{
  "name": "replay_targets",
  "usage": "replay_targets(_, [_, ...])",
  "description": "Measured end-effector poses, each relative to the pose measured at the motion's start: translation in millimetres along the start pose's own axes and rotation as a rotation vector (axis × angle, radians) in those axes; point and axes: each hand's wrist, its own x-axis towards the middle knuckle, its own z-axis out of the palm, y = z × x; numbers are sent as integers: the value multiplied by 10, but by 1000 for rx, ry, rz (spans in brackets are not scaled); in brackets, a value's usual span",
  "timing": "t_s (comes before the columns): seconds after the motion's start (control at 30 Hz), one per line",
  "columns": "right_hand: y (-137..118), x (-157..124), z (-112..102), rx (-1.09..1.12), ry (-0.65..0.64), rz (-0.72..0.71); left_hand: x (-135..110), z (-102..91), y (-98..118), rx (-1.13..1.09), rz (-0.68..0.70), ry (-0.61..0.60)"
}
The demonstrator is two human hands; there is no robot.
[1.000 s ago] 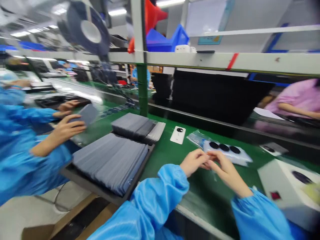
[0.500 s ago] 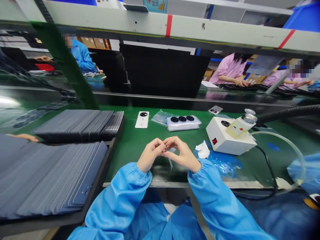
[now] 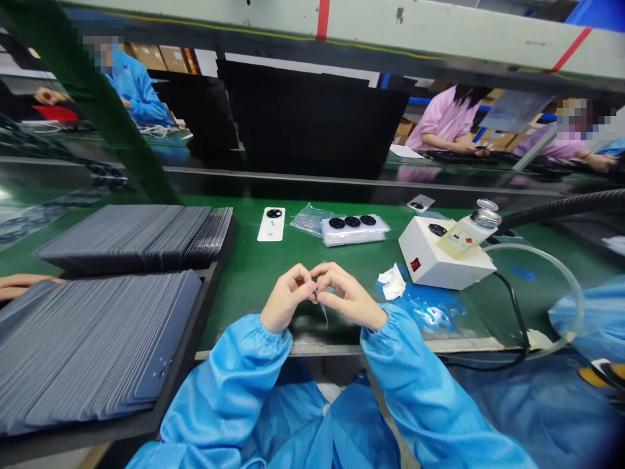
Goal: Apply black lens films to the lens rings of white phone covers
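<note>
My left hand (image 3: 288, 298) and my right hand (image 3: 347, 297) meet fingertip to fingertip over the front of the green bench. Both are closed in a pinch around a small dark part (image 3: 315, 286), mostly hidden by the fingers. A thin clear film strip (image 3: 324, 316) hangs below them. Beyond my hands lies a white phone back cover (image 3: 271, 232) with a round black camera area. Beside it, three black camera rings (image 3: 352, 221) rest on a pile of clear plastic sleeves (image 3: 354, 236). A crumpled white tissue (image 3: 392, 282) lies right of my right hand.
Racks of grey panels (image 3: 97, 352) fill the left side; another person's hand (image 3: 24, 281) reaches in there. On the right stand a white box (image 3: 439, 260) with a red switch, a pump bottle (image 3: 469, 232) on top, blue film (image 3: 434, 312) and a hose (image 3: 576, 286). Co-workers sit opposite.
The view has tilted down slightly, so the bench things sit higher in the picture. My hands stay pinched together, fingers shifted a little. More of the other person's hand shows at the left edge.
</note>
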Motion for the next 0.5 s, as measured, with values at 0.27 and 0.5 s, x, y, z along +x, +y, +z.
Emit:
replay_targets(0.27, [13, -29, 36, 17, -25, 30, -43, -22, -18, 19, -7, -3])
replay_targets(0.5, [25, -20, 85, 41, 6, 64, -42, -7, -25, 23, -2, -12])
